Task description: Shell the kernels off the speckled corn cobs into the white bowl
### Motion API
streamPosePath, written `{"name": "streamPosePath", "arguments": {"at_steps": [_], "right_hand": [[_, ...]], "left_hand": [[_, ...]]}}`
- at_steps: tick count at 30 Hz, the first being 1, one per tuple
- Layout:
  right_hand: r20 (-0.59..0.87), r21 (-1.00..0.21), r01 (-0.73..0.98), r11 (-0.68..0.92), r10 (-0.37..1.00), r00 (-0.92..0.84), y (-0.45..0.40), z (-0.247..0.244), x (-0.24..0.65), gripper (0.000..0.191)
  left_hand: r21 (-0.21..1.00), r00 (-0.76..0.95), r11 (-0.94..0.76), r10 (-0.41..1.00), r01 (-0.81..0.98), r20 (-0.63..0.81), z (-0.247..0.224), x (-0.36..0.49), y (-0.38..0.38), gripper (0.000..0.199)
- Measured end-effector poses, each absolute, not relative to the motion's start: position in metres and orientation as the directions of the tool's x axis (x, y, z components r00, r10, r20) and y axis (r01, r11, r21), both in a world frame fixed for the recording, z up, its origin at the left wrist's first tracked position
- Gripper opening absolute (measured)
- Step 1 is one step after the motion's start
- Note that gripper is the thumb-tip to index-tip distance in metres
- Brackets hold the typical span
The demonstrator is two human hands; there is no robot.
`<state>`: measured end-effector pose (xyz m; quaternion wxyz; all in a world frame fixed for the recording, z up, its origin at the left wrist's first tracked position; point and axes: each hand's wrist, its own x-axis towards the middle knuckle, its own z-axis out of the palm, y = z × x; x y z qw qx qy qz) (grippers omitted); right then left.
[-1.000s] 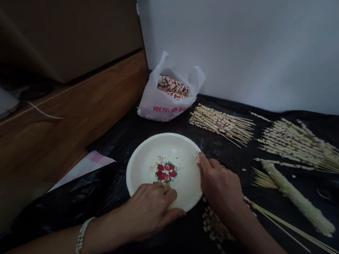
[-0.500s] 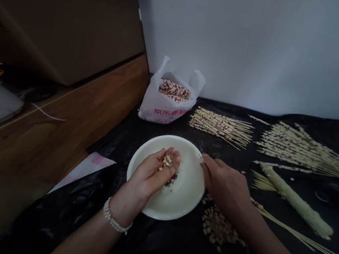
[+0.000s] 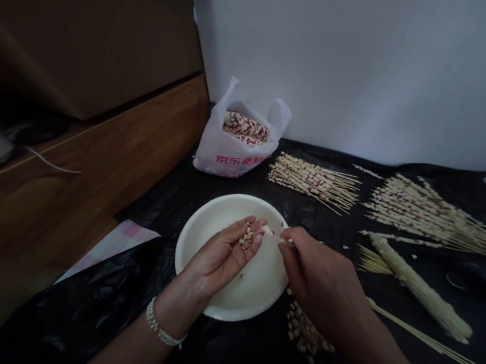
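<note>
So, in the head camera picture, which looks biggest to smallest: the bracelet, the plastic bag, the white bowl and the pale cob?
1. White bowl
2. Plastic bag
3. Pale cob
4. Bracelet

That's only how they look; the bowl sits nearer than the bag.

The bowl point(image 3: 250, 293) sits on the plastic sheet point(image 3: 220, 358). Over it are both hands: the left hand point(image 3: 226, 257) with kernels point(image 3: 245, 239) on its palm, the right hand point(image 3: 316, 269) at the right rim and, as far as the dim light shows, a skewer point(image 3: 275, 236) between them. Behind stands a bag point(image 3: 231, 156) holding cobs point(image 3: 245, 125). Right of it lie two skewer bundles point(image 3: 310, 180), point(image 3: 422, 211) side by side; nearer, a stripped cob point(image 3: 423, 289), then loose sticks point(image 3: 448, 352). A kernel pile point(image 3: 306, 333) lies right of the bowl, paper point(image 3: 114, 242) left.
</note>
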<state>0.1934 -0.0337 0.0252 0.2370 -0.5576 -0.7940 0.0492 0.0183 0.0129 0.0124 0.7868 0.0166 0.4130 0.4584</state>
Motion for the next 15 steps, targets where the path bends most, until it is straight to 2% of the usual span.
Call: {"name": "streamPosePath", "arguments": {"at_steps": [7, 9, 15], "right_hand": [[0.379, -0.351, 0.829, 0.435, 0.876, -0.298, -0.0345, 0.0233, 0.1933, 0.025], [0.397, -0.352, 0.821, 0.449, 0.866, -0.303, -0.0351, 0.0226, 0.1922, 0.026], [0.408, -0.349, 0.819, 0.456, 0.860, -0.305, -0.0361, 0.0200, 0.1896, 0.027]], "left_hand": [[0.532, 0.225, 0.513, 0.828, -0.674, -0.514, 0.0100, 0.0151, 0.0076, 0.013], [0.551, 0.226, 0.500, 0.842, -0.668, -0.489, 0.0092, 0.0150, 0.0064, 0.016], [0.566, 0.209, 0.472, 0.859, -0.676, -0.467, 0.0063, 0.0149, 0.0070, 0.008]]}}
